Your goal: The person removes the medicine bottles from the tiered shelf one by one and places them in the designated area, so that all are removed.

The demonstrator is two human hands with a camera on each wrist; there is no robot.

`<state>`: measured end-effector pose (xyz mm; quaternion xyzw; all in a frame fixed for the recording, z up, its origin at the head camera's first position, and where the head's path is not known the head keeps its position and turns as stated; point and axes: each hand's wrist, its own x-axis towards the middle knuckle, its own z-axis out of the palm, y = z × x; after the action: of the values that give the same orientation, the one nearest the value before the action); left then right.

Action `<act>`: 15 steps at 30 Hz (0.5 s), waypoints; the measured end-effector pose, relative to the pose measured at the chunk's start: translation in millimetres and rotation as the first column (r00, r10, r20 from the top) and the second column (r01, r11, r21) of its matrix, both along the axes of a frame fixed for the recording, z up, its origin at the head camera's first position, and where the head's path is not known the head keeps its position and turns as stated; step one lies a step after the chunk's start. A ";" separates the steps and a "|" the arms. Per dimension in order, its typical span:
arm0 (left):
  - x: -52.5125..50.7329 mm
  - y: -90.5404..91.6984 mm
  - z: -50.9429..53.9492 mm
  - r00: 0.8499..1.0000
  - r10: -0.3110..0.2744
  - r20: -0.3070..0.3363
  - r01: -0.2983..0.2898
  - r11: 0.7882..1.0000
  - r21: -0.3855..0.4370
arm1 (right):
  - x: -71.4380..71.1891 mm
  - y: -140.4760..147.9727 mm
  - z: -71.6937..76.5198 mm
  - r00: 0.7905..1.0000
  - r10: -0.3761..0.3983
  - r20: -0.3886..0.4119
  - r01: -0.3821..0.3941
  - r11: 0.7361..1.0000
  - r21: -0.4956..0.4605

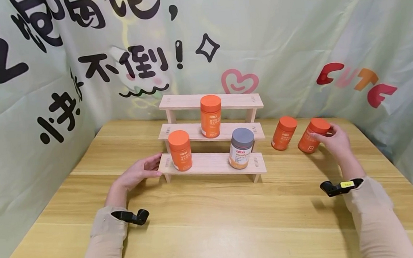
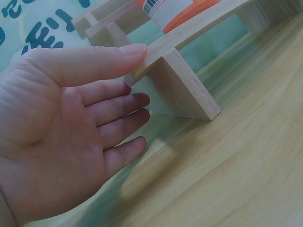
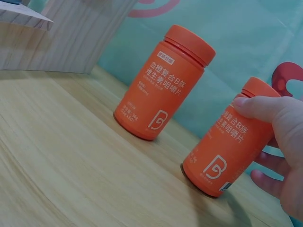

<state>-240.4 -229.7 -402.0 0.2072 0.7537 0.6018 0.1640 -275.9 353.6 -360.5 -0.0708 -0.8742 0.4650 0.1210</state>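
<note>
At the right of the table my right hand [image 1: 336,141] grips an orange bottle [image 1: 310,136], thumb on its near side and fingers behind, as the right wrist view shows [image 3: 227,142]. Just left of it another orange bottle [image 1: 284,133] stands on the table. My left hand [image 1: 140,172] is at the left end of the wooden three-step rack [image 1: 209,168]; in the left wrist view its thumb and index fingertip touch the lowest step's edge, the fingers nearly straight. An orange bottle [image 1: 180,151] and a grey-lidded bottle [image 1: 241,148] stand on the lowest step, an orange bottle [image 1: 211,116] on the middle step.
The wooden table [image 1: 207,234] spreads in front of the rack. A pale cloth backdrop [image 1: 286,37] with black writing, a pink heart and coloured letters hangs behind and beside the table. Each wrist wears a black camera.
</note>
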 end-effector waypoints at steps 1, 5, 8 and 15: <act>0.3 -0.2 0.0 1.000 -0.001 -0.002 0.001 1.000 -0.001 | -0.1 -0.1 0.0 1.000 0.002 0.003 -0.002 1.000 0.002; 1.0 -0.2 0.4 1.000 0.001 -0.001 -0.001 1.000 -0.001 | -0.5 0.2 -0.4 1.000 0.020 0.008 -0.021 1.000 0.015; 1.0 -0.2 -0.1 1.000 0.003 0.002 -0.003 1.000 -0.002 | -0.8 2.9 -2.9 0.999 0.040 -0.004 -0.040 0.999 -0.006; -0.6 0.5 -2.1 1.000 0.010 0.007 -0.010 1.000 -0.004 | 2.5 10.8 -4.7 0.994 0.084 -0.076 -0.093 0.988 -0.120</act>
<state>-241.0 -229.2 -404.1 0.2008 0.7554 0.6017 0.1642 -273.4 364.4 -365.2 -0.0225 -0.8413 0.5251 0.1265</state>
